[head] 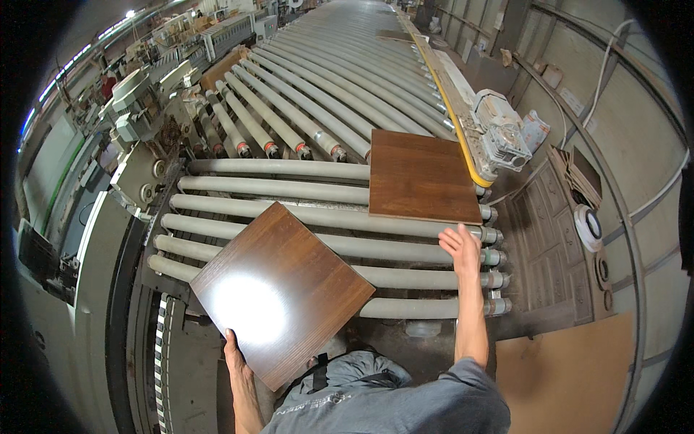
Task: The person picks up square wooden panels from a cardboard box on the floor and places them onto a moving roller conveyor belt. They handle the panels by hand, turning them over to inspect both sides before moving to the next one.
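A glossy brown wood-grain panel (320,260) is tilted in front of me, with a bright light reflected on its face. My left hand (236,352) grips its lower left edge, the thumb on top and the other fingers hidden beneath. A second brown wood-grain panel (425,176) lies flat on the rollers at the right side of the conveyor. Just below that panel's near edge, my right hand (461,247) is raised over the rollers with its fingers extended. Nothing is held in it, and whether it touches the panel edge I cannot tell.
Grey conveyor rollers (271,187) run crosswise before me, with angled rollers (303,108) beyond. A yellow-edged rail (442,97) and a motor (501,130) border the right side. Machine housing (92,260) stands at my left. A brown board (564,374) is at lower right.
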Action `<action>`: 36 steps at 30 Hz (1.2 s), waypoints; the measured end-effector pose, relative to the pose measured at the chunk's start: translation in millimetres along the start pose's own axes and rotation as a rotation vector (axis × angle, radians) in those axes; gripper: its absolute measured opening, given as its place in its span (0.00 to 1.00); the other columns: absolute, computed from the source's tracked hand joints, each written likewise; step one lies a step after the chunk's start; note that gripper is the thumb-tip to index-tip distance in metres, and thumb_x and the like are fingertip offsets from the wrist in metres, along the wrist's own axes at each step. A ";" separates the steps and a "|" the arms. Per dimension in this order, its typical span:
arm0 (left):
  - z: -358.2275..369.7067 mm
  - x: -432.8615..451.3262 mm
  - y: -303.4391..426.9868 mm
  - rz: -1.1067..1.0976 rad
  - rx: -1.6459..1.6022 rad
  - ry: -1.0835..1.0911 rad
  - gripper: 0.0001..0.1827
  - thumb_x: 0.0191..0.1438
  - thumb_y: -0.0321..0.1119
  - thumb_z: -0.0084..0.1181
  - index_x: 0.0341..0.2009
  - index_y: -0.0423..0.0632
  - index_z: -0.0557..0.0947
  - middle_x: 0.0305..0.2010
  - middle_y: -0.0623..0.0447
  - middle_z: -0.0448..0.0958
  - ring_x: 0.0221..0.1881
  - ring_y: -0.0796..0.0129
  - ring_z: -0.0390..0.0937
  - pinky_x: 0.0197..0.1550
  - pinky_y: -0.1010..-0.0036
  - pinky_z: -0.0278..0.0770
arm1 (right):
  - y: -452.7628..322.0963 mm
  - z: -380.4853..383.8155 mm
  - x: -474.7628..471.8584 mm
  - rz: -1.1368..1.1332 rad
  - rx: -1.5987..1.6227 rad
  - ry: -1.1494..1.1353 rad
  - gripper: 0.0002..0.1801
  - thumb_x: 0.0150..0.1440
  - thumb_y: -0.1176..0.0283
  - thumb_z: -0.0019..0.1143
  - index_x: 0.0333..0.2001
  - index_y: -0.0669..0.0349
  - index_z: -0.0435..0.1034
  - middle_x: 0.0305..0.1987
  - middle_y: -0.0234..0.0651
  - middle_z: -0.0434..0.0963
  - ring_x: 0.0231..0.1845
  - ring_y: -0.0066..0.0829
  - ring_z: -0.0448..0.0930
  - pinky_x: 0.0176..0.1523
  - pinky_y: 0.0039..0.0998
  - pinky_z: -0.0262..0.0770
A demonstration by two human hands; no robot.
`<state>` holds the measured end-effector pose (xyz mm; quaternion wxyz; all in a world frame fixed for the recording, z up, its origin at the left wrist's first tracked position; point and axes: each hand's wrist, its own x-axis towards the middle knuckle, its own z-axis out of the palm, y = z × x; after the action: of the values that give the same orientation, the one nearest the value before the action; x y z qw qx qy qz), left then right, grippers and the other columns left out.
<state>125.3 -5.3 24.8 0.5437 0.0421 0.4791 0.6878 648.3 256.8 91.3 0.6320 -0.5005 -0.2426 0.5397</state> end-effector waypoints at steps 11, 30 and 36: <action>-4.5 4.4 -5.6 0.030 -0.003 -0.010 0.39 0.54 0.55 0.62 0.58 0.35 0.70 0.55 0.43 0.75 0.53 0.53 0.74 0.55 0.59 0.73 | 92.4 84.4 -115.7 -0.320 -0.892 -0.494 0.27 0.56 0.62 0.60 0.55 0.68 0.70 0.54 0.51 0.76 0.56 0.45 0.76 0.56 0.39 0.75; -26.2 -7.3 -13.7 0.074 0.022 0.126 0.36 0.52 0.52 0.65 0.53 0.34 0.73 0.53 0.43 0.75 0.51 0.54 0.74 0.54 0.58 0.73 | 120.4 111.0 -148.9 -0.692 -1.172 -0.587 0.27 0.49 0.72 0.64 0.53 0.69 0.69 0.50 0.51 0.76 0.53 0.51 0.71 0.60 0.42 0.68; -21.8 -16.0 -9.3 0.058 0.009 0.144 0.31 0.58 0.47 0.60 0.54 0.31 0.72 0.54 0.41 0.74 0.53 0.53 0.73 0.56 0.57 0.72 | 120.1 98.8 -136.7 -0.147 -0.905 -0.599 0.28 0.52 0.68 0.66 0.55 0.69 0.69 0.49 0.47 0.78 0.46 0.39 0.77 0.55 0.36 0.72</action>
<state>125.7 -31.7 14.0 0.4877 0.0089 0.5186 0.7023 470.8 157.0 53.5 0.2929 -0.5287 -0.6542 0.4546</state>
